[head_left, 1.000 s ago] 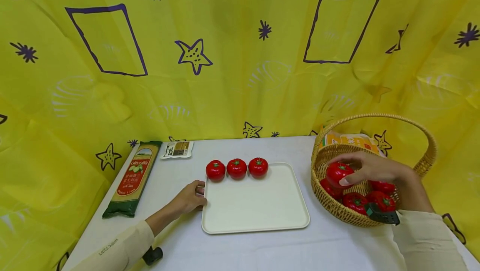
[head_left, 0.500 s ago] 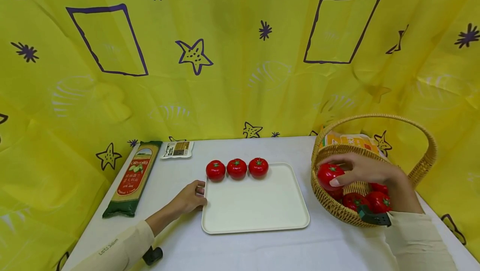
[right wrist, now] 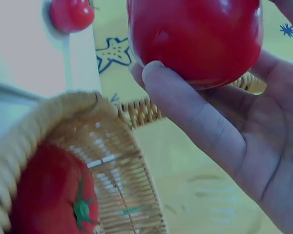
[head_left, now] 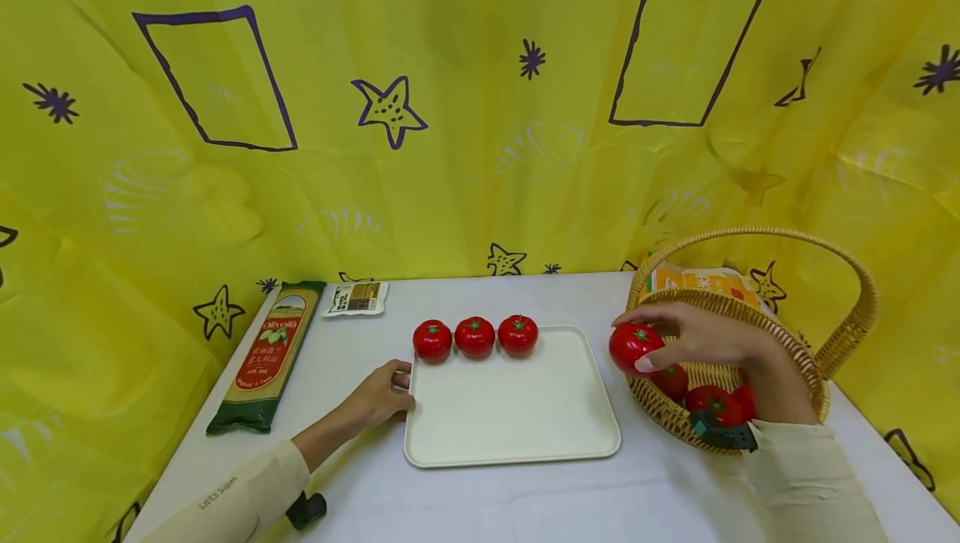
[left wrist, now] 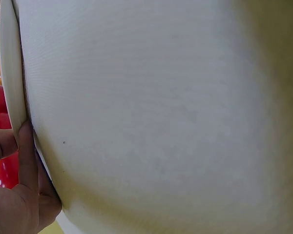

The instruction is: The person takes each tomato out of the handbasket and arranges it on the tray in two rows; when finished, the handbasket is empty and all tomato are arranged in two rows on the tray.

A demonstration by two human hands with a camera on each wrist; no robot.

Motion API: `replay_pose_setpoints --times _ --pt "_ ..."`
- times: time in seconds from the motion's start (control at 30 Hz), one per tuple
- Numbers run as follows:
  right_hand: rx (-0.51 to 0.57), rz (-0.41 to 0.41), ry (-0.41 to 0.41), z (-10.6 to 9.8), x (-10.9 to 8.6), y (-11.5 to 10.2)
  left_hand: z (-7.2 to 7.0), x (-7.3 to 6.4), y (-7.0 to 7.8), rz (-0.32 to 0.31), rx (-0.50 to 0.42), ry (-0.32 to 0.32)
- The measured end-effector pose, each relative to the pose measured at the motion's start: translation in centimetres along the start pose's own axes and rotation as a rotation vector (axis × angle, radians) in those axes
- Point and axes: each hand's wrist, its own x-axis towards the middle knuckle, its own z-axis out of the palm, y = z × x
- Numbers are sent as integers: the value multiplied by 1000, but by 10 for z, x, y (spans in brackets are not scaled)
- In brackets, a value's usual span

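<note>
My right hand (head_left: 705,334) holds a shiny red tomato (head_left: 632,349) at the left rim of the wicker basket (head_left: 660,422). In the right wrist view the thumb presses one side of this tomato (right wrist: 195,39), with fingers behind it. More tomatoes (head_left: 712,403) lie in the basket, partly hidden by the right hand and wrist. My left hand (head_left: 378,399) grips the left edge of a cream rectangular tray (head_left: 517,409). The left wrist view shows its fingers at the tray's rim (left wrist: 12,73). Three tomatoes (head_left: 475,337) stand in a row along the tray's back edge, from the left corner.
A green and red pasta packet (head_left: 270,355) lies at the left of the white table (head_left: 525,501). Beside it is a small white sachet (head_left: 357,299). An orange packet (head_left: 708,282) shows behind the basket, whose tall handle (head_left: 757,232) arches up. A yellow patterned curtain (head_left: 465,193) hangs behind.
My right hand has moved left with the tomato, from over the middle of the basket to its left rim. The left hand, the tray and the three tomatoes on it stay in place.
</note>
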Motion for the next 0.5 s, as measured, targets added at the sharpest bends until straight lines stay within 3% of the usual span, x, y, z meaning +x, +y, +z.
replay_pose_setpoints --times 0.3,0.5 --pt "106 5 -29 15 23 0 0 0 0 -2 -18 0" --pt "121 34 -14 24 36 -5 0 1 -1 -6 -4 6"
